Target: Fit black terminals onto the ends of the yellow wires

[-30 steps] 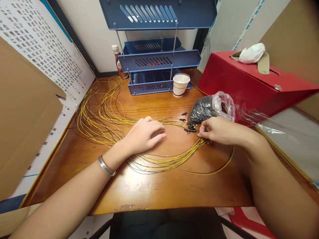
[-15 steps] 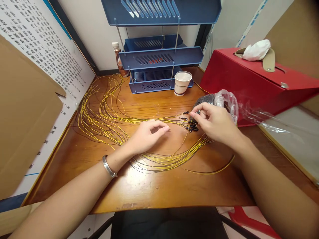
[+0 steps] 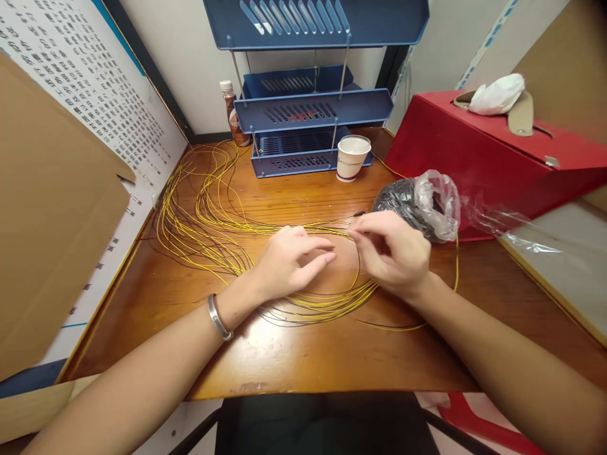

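My left hand (image 3: 294, 262) hovers over the yellow-and-black wires (image 3: 227, 243), thumb and fingers apart with nothing between them. My right hand (image 3: 391, 249) is just to its right, thumb and forefinger pinched together. A thin yellow-and-black wire (image 3: 359, 262) curves up from the lower bundle to those fingertips; its end is hidden there. Behind the right hand one black connector (image 3: 359, 213) shows; the hand covers the others. Below both hands, a second bundle of wires (image 3: 327, 306) sweeps in an arc toward the right wrist.
A clear plastic bag of black pieces (image 3: 403, 199) lies beyond my right hand. Farther back stand a paper cup (image 3: 353, 158), a blue tiered rack (image 3: 313, 114) and a brown bottle (image 3: 234, 117). A red box (image 3: 474, 145) is at right, cardboard (image 3: 57, 215) at left.
My right hand has moved left and slightly down, closer to my left hand, and now covers most of the black connectors. The view has shifted a little.
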A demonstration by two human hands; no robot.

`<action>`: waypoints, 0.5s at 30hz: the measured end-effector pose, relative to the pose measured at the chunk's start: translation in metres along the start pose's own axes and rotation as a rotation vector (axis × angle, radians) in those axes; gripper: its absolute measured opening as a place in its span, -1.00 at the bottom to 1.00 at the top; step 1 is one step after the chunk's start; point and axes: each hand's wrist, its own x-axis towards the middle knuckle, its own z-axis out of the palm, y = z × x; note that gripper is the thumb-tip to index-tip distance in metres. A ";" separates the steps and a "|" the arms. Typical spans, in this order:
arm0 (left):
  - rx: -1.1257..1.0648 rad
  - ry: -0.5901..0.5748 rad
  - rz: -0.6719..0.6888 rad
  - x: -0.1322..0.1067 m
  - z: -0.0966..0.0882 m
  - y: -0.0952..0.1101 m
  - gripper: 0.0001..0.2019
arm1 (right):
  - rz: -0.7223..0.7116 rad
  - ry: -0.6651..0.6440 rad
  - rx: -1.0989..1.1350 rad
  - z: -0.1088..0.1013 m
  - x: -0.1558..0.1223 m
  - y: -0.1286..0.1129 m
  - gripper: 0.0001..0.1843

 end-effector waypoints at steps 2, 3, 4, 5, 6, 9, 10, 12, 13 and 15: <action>-0.014 0.016 0.024 0.000 0.000 0.001 -0.77 | -0.046 -0.030 0.043 0.004 -0.002 -0.008 -0.77; -0.020 0.029 0.045 0.000 0.000 0.001 -0.77 | -0.066 -0.050 0.065 0.006 -0.003 -0.011 -0.76; -0.022 0.045 0.069 0.000 0.000 0.002 -0.79 | -0.079 -0.067 0.096 0.007 -0.003 -0.014 -0.76; -0.021 0.062 0.090 0.000 -0.001 0.002 -0.82 | -0.083 -0.080 0.124 0.008 -0.004 -0.016 -0.76; -0.014 0.083 0.107 0.000 -0.001 0.002 -0.85 | -0.077 -0.091 0.150 0.009 -0.005 -0.018 -0.76; 0.018 0.151 0.162 0.001 -0.003 0.003 -0.88 | 0.010 -0.083 0.188 0.010 -0.006 -0.021 -0.72; 0.029 0.166 0.181 0.001 -0.004 0.003 -0.87 | 0.050 -0.075 0.193 0.010 -0.007 -0.022 -0.70; 0.056 0.182 0.221 0.000 -0.005 0.001 -0.82 | 0.144 -0.066 0.215 0.010 -0.009 -0.024 -0.68; 0.072 0.177 0.232 -0.001 -0.005 0.000 -0.81 | 0.203 -0.080 0.228 0.010 -0.010 -0.026 -0.69; 0.108 0.162 0.236 -0.002 -0.005 -0.003 -0.83 | 0.333 -0.137 0.251 0.010 -0.010 -0.028 -0.74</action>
